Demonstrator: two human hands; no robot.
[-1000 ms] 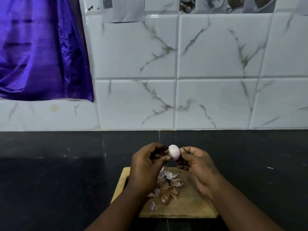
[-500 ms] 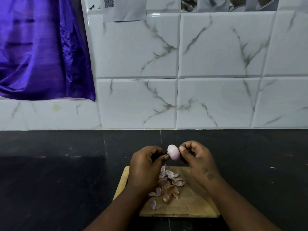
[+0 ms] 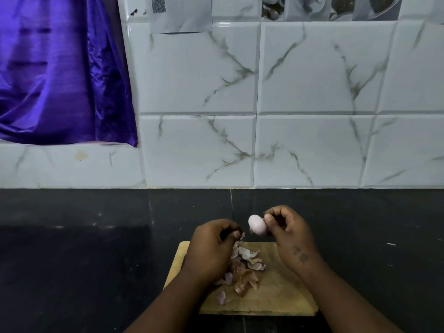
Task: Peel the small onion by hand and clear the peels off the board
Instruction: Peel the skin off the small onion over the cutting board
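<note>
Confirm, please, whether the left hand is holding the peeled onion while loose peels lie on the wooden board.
Not quite: in the head view, the right hand holds the peeled onion; loose peels do lie on the wooden board.

marble-tiled wall, black counter, purple curtain

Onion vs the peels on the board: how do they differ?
The onion is one smooth, rounded, pale piece; the peels are thin, curled, brownish scraps. The onion is held in the air by the right hand; the peels lie piled on the board. Both show a pinkish tint.
</note>
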